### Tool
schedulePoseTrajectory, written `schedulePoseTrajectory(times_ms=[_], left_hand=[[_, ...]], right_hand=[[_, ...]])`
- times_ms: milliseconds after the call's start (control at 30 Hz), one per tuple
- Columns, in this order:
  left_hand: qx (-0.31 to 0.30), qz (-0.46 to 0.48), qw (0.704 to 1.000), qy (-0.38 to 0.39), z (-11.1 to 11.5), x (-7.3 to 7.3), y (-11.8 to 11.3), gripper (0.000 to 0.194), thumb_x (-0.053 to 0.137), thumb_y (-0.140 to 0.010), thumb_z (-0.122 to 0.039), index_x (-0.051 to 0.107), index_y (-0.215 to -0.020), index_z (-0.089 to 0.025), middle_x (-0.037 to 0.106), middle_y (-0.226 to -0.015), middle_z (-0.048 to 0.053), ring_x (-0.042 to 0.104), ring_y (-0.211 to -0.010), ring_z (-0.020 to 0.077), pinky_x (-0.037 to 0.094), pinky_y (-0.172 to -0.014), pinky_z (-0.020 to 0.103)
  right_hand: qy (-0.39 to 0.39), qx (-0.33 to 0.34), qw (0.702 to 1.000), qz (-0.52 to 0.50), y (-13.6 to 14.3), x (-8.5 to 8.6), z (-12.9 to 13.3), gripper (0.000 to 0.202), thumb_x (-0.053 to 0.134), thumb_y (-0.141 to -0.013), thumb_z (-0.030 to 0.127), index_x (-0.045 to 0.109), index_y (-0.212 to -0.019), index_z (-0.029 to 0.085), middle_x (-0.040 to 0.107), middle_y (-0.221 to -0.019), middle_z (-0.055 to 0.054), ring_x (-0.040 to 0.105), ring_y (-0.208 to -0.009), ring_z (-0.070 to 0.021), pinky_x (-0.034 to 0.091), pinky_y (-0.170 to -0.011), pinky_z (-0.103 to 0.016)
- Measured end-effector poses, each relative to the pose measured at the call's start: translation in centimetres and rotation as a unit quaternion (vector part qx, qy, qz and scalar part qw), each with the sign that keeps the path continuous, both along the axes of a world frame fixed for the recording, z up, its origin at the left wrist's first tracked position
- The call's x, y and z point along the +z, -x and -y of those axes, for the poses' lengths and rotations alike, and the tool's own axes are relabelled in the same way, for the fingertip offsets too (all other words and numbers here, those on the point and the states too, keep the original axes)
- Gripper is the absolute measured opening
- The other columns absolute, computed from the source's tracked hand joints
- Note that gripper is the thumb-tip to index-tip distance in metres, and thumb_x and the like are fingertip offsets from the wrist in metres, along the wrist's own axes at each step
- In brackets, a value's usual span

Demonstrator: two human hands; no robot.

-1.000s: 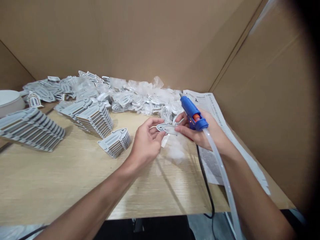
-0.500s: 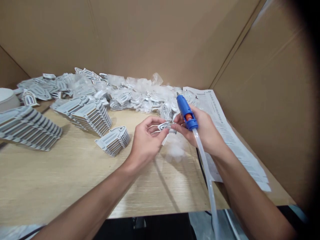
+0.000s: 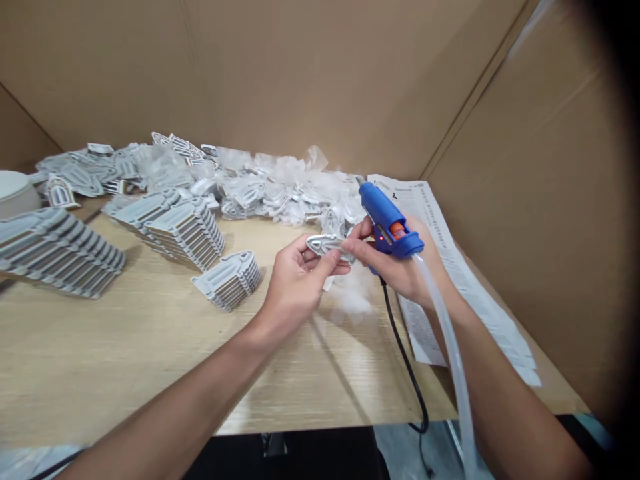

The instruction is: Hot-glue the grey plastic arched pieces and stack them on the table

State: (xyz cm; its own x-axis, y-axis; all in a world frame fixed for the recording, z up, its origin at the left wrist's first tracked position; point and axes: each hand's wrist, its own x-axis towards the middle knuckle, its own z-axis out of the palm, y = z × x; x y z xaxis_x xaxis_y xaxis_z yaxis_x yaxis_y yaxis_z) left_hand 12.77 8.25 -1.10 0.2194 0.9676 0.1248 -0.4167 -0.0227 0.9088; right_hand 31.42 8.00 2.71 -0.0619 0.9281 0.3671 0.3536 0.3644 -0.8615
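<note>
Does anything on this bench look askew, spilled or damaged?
Nothing looks spilled or broken. What stands out is the jumbled heap of grey-white pieces and clear plastic along the brown cardboard wall, untidy beside the neat grey-white stacks. The blue glue gun looks intact.

Workshop, assembly-station type: wood table (image 3: 175, 373), brown board walls (image 3: 300, 80) on 3 sides, neat stacks (image 3: 227, 280) of matching parts, long heap (image 3: 280, 197) of loose and plastic-wrapped ones behind, 1 blue glue gun (image 3: 385, 213) on a black cable (image 3: 404, 353), printed sheets (image 3: 425, 207) at right. Many same-shape pieces, so batch handwork.
</note>
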Motion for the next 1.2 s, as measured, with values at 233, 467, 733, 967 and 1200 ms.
schedulePoseTrajectory(times_ms=[233,467,733,967,1200], left_hand=[[0.1,-0.014,0.995,-0.02,0.1,1.1,0.4,0.031,0.088,-0.09,-0.025,0.06,-0.103,-0.02,0.078,-0.096,0.002,0.08,-0.079,0.0177,0.07,-0.077,0.032],[0.095,0.002,0.994,-0.052,0.4,1.2,0.3,0.035,0.086,-0.089,-0.019,0.057,-0.106,-0.023,0.078,-0.097,0.0,0.083,-0.087,0.02,0.073,-0.089,0.039],[0.1,-0.027,0.992,-0.067,0.9,1.0,0.4,0.036,0.085,-0.093,-0.023,0.053,-0.108,-0.025,0.077,-0.095,-0.001,0.085,-0.092,0.0225,0.073,-0.086,0.036],[0.114,-0.054,0.989,-0.079,1.2,1.1,0.3,0.033,0.086,-0.092,-0.022,0.057,-0.107,-0.026,0.076,-0.095,0.0,0.083,-0.086,0.0212,0.072,-0.082,0.035],[0.113,-0.051,0.989,-0.08,1.3,1.1,0.2,0.032,0.084,-0.093,-0.025,0.057,-0.109,-0.025,0.077,-0.096,0.001,0.084,-0.09,0.0225,0.072,-0.082,0.035]], right_hand=[[0.055,0.094,0.993,0.049,-1.7,2.2,1.3,0.025,0.08,-0.099,0.04,0.085,-0.119,0.026,0.082,-0.105,-0.007,0.06,-0.06,-0.0157,0.049,-0.053,-0.033],[0.036,0.145,0.984,0.098,-1.5,2.9,1.3,0.013,0.077,-0.079,0.017,0.082,-0.087,0.026,0.081,-0.095,-0.006,0.072,-0.08,-0.0257,0.053,-0.061,-0.035],[0.02,0.186,0.976,0.11,-1.5,2.7,1.1,0.021,0.076,-0.076,0.015,0.084,-0.092,0.027,0.08,-0.103,-0.008,0.075,-0.093,-0.0302,0.06,-0.078,-0.042],[0.007,0.174,0.976,0.129,-1.1,2.7,1.1,0.018,0.076,-0.075,0.017,0.084,-0.088,0.027,0.08,-0.105,-0.008,0.074,-0.093,-0.0312,0.059,-0.076,-0.044],[-0.005,0.161,0.978,0.13,-0.8,2.7,1.1,0.005,0.077,-0.075,0.022,0.079,-0.077,0.027,0.078,-0.099,-0.008,0.071,-0.085,-0.0284,0.057,-0.073,-0.044]])
